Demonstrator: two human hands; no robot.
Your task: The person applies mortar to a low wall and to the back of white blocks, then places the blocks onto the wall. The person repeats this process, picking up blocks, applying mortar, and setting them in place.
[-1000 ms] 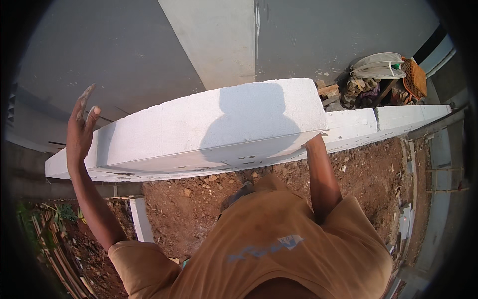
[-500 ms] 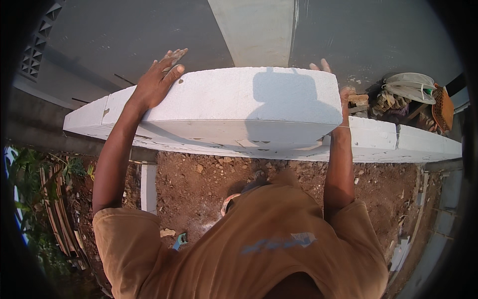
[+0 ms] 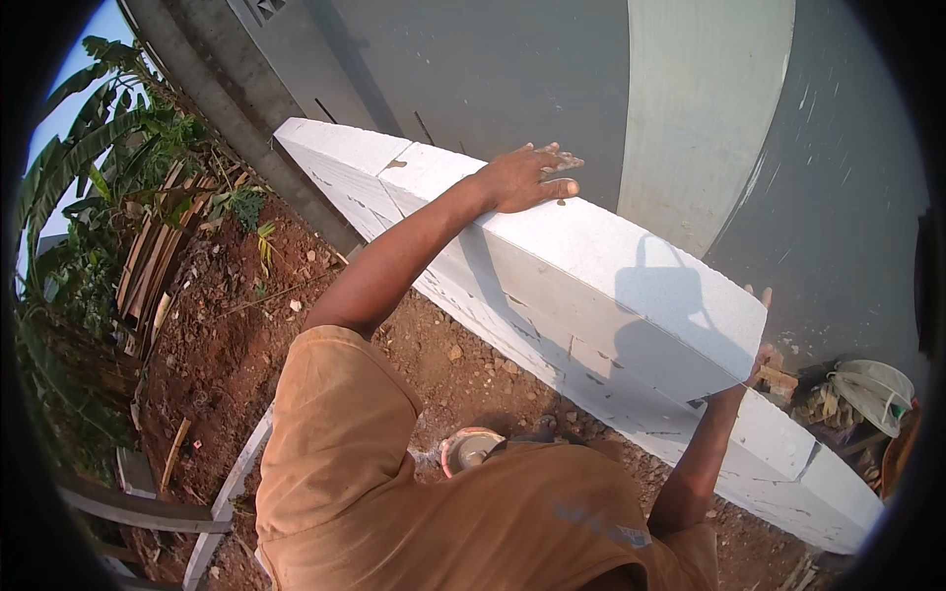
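Observation:
A white lightweight concrete block [image 3: 591,241] lies on top of a white block wall [image 3: 783,433] that runs slantwise in front of me. My left hand [image 3: 522,179] rests on the block's upper face, its fingers stretched out past the far edge. Against the block's right end is my right hand [image 3: 757,369]. Part of that hand is hidden behind the corner, but its visible fingers point straight up. A shadow falls across the block between both hands.
Behind the wall stands a grey plastered wall [image 3: 493,69] with a pale vertical band [image 3: 695,128]. A round pale basket [image 3: 872,394] and rubble lie at the right. Below are reddish soil [image 3: 443,340] and a round container [image 3: 468,448]; planks [image 3: 163,251] and plants fill the left.
My view has turned, so the wall now slants down to the right and more of the left side shows. Both hands stay against the same block.

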